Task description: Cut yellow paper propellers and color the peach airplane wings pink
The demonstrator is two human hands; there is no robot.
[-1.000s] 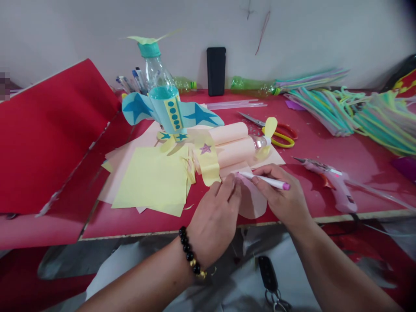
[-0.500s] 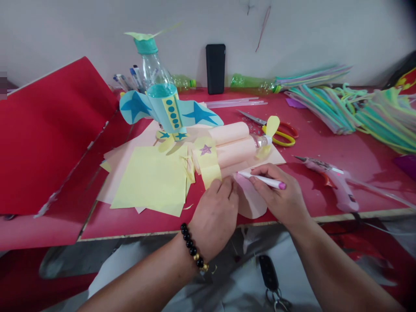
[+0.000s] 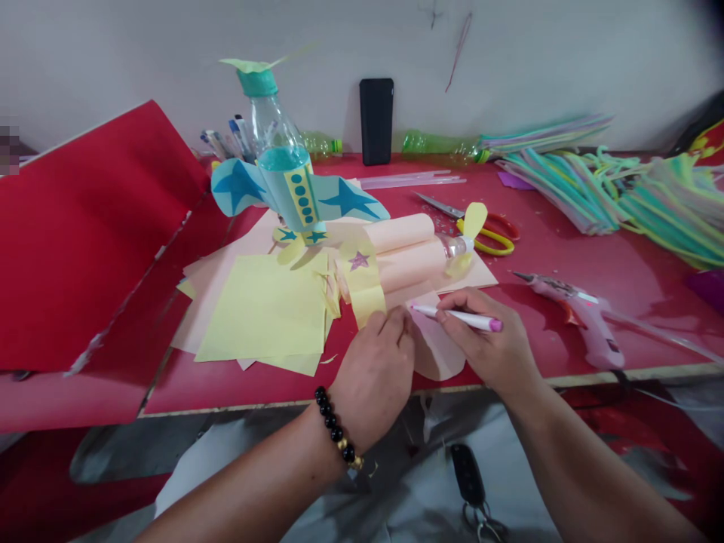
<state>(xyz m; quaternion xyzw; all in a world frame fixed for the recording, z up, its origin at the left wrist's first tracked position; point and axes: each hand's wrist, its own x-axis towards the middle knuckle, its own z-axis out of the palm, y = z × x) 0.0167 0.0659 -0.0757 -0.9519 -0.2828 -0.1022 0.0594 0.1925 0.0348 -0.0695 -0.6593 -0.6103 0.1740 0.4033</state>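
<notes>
My right hand (image 3: 495,339) pinches a white felt-tip pen (image 3: 467,317) with a pink end. Its tip touches, or hovers very close to, the pale pink paper wing (image 3: 435,351) of a model plane. My left hand (image 3: 380,369) is closed at the wing's left side, its fingers curled over the paper and its fingertips partly hidden. The plane's pink paper body (image 3: 410,264) lies on its side, wrapped round a bottle with a yellow propeller (image 3: 476,219). Close to my left fingers is its yellow tail paper (image 3: 362,283), marked with a purple star.
A blue bottle plane (image 3: 289,188) stands behind yellow sheets (image 3: 260,309). Scissors (image 3: 486,235) and a pink glue gun (image 3: 582,309) lie on the right, near bundled pastel strips (image 3: 566,188). A black phone-like slab (image 3: 376,121) leans on the wall. A red board (image 3: 84,241) stands left.
The pen tip has moved slightly down and left on the paper wing, with the pen tilted flatter. My left hand stays almost where it was.
</notes>
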